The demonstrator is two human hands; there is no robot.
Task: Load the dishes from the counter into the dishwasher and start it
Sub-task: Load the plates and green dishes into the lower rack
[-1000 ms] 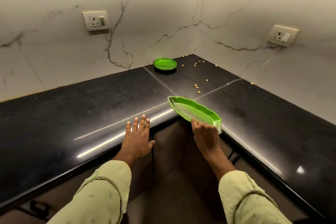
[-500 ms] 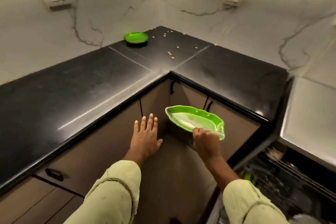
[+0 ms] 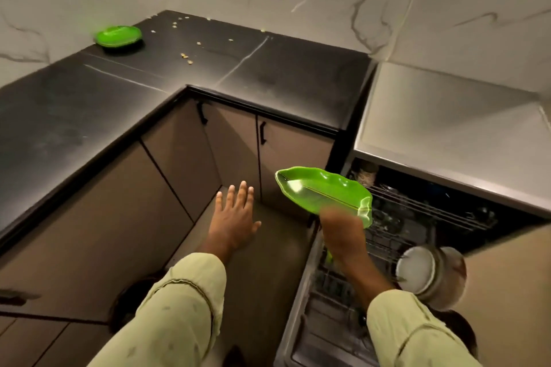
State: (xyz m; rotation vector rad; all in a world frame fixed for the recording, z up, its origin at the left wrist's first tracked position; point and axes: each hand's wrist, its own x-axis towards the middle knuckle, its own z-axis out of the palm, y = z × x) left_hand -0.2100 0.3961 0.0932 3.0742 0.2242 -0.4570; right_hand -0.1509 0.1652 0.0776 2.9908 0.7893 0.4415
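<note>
My right hand (image 3: 343, 229) grips the leaf-shaped dish (image 3: 322, 191) by its near end, so it'll lead into the dishwasher rack (image 3: 417, 211) at 4 o'clock; left hand (image 3: 235, 217) hangs open, free.

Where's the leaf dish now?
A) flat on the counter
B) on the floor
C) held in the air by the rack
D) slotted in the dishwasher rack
C: the leaf dish is held in the air at the edge of the rack, off the counter and not yet slotted in.
</note>
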